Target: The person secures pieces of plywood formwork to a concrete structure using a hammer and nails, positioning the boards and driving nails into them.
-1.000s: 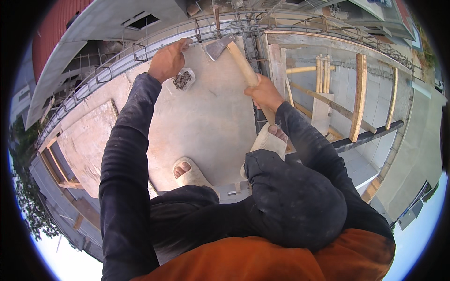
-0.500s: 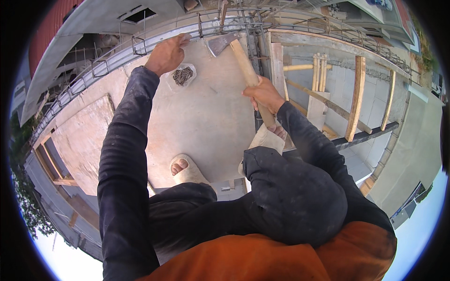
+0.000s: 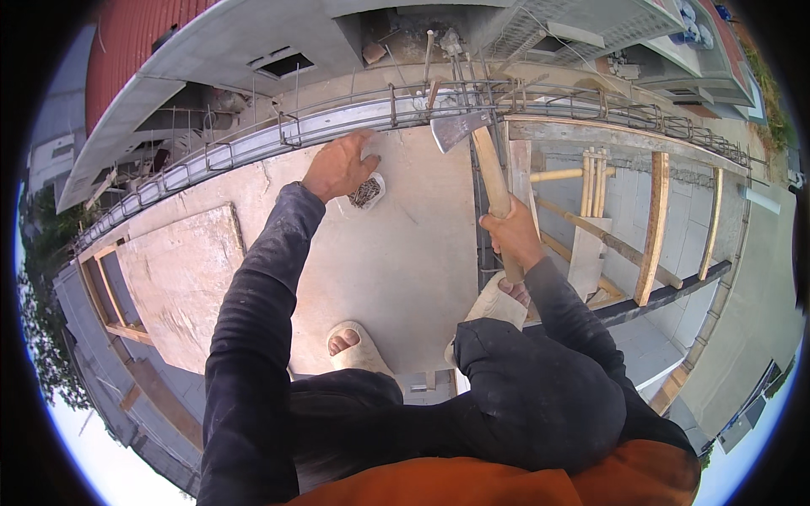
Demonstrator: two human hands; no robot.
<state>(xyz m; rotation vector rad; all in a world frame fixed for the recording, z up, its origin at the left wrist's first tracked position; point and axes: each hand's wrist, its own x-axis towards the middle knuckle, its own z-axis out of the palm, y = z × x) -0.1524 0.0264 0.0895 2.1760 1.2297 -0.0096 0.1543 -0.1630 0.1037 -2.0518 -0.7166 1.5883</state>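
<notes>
My right hand (image 3: 513, 232) is wrapped round the wooden handle of a hatchet (image 3: 489, 169). Its grey metal head points away from me, over the far right edge of a plywood sheet (image 3: 396, 278). A small clear plastic tub (image 3: 376, 201) of nails (image 3: 364, 194) stands on the plywood toward its far side. My left hand (image 3: 340, 166) hovers just beyond the tub's left side, covering part of it. Its fingers are bent, with a gap between thumb and forefinger, and I see nothing held in them.
Steel rebar (image 3: 287, 131) runs along the far edge. To the right is an open bay with timber battens (image 3: 653, 228) and a dark beam (image 3: 658, 295). Another plywood sheet (image 3: 181, 278) lies at left. My sandalled feet (image 3: 359, 347) stand on the near plywood.
The whole view has shifted, so the scene sits lower and farther right. My left hand has come closer to the tub. The hatchet has moved slightly right, still in my right hand.
</notes>
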